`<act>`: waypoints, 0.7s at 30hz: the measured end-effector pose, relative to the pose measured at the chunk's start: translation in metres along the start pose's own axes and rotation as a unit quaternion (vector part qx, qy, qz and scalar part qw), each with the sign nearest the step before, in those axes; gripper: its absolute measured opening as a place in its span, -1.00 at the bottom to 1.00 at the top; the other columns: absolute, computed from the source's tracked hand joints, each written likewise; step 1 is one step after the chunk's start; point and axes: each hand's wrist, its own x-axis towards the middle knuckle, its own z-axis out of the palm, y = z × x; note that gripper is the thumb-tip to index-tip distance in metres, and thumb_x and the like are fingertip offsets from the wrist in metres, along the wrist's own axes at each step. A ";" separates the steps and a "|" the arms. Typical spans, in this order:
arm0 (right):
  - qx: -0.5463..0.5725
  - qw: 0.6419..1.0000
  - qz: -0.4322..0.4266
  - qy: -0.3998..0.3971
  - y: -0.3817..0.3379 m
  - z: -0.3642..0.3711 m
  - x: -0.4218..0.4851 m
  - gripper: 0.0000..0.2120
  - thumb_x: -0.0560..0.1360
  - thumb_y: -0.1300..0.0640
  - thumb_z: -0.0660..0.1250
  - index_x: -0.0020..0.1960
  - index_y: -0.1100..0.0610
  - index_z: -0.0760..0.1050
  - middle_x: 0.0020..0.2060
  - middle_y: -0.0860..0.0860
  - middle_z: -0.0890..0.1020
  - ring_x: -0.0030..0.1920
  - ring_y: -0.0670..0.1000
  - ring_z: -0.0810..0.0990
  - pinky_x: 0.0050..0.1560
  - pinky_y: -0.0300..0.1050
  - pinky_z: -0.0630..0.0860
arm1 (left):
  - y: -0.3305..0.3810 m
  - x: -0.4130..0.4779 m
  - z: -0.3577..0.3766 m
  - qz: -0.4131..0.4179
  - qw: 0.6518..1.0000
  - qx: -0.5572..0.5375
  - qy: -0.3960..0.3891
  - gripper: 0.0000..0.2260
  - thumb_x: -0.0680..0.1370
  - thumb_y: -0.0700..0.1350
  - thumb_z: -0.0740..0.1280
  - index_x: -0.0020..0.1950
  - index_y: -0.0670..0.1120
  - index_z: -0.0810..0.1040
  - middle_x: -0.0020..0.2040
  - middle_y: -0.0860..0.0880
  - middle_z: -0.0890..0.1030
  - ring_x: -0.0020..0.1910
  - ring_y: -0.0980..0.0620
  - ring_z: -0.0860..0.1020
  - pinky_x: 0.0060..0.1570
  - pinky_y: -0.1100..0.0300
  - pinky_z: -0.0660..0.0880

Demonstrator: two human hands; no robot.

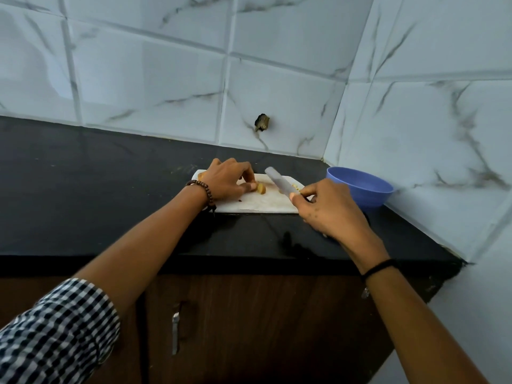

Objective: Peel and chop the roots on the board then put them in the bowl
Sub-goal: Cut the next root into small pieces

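A white chopping board lies on the black counter. My left hand rests on the board's left part, fingertips pinching a small yellow-brown root piece against it. My right hand grips a knife handle at the board's right end; the pale blade is lifted and angled up-left, just right of the root. A few small yellow chopped bits lie on the board beside the blade. A blue bowl stands to the right of the board, in the corner.
The black counter stretches left of the board. Marble-look tiled walls close the back and right sides, with a dark hole in the back wall. Below the counter edge is a wooden cabinet door with a metal handle.
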 end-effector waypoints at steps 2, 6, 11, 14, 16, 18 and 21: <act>0.034 0.999 0.004 0.035 0.003 0.011 0.008 -0.73 0.57 -0.06 0.28 0.03 0.07 0.68 -0.27 0.07 0.66 -0.38 0.00 0.55 -0.34 -0.07 0.53 | -0.001 0.000 0.000 -0.001 1.000 -0.004 0.005 -0.81 0.56 0.13 0.28 0.08 0.07 0.51 -0.07 0.18 0.52 0.05 0.13 0.47 0.09 0.12 0.22; 0.082 0.993 0.008 0.081 0.009 0.032 0.013 -0.69 0.57 -0.08 0.28 -0.02 0.12 0.68 -0.39 0.04 0.59 -0.33 0.01 0.52 -0.35 -0.09 0.47 | -0.003 0.000 0.000 -0.033 0.998 -0.012 0.054 -0.77 0.57 0.15 0.27 0.12 0.07 0.53 -0.01 0.17 0.60 0.10 0.13 0.48 0.12 0.08 0.22; 0.108 0.990 -0.010 0.092 0.014 0.045 0.020 -0.67 0.58 -0.11 0.28 -0.05 0.14 0.63 -0.28 0.00 0.64 -0.19 -0.01 0.60 -0.18 0.02 0.61 | -0.019 0.001 -0.005 -0.140 0.983 0.020 0.118 -0.81 0.55 0.14 0.29 0.03 0.08 0.59 -0.04 0.11 0.62 0.15 0.06 0.44 0.12 0.03 0.21; 0.103 0.991 -0.023 0.088 0.011 0.046 0.024 -0.70 0.58 -0.10 0.28 0.07 0.10 0.63 -0.19 0.01 0.67 -0.17 -0.01 0.63 -0.09 0.06 0.63 | -0.022 0.001 -0.006 -0.174 0.978 0.032 0.113 -0.81 0.55 0.13 0.30 0.02 0.06 0.58 -0.02 0.07 0.62 0.19 0.04 0.43 0.17 0.00 0.20; 0.106 0.991 -0.024 0.083 0.013 0.047 0.024 -0.68 0.58 -0.10 0.28 0.14 0.09 0.62 -0.21 0.00 0.66 -0.20 -0.03 0.63 -0.10 0.05 0.64 | -0.023 0.000 -0.005 -0.183 0.977 0.043 0.095 -0.81 0.55 0.12 0.30 0.03 0.05 0.58 0.02 0.07 0.62 0.21 0.03 0.42 0.20 -0.02 0.20; 0.116 0.990 -0.017 0.074 0.015 0.048 0.025 -0.67 0.58 -0.13 0.27 0.17 0.06 0.61 -0.28 -0.02 0.65 -0.26 -0.04 0.64 -0.14 0.04 0.65 | -0.024 -0.001 -0.004 -0.196 0.976 0.058 0.072 -0.80 0.56 0.10 0.29 0.08 0.04 0.59 0.08 0.06 0.61 0.25 0.01 0.39 0.24 -0.05 0.19; 0.133 0.989 -0.005 0.064 0.019 0.049 0.026 -0.64 0.58 -0.13 0.27 0.24 0.06 0.58 -0.25 0.00 0.66 -0.24 -0.04 0.65 -0.12 0.03 0.65 | -0.019 -0.001 -0.006 -0.185 0.976 0.085 0.075 -0.74 0.56 0.10 0.28 0.19 0.05 0.57 0.18 0.05 0.57 0.30 -0.02 0.34 0.23 -0.04 0.20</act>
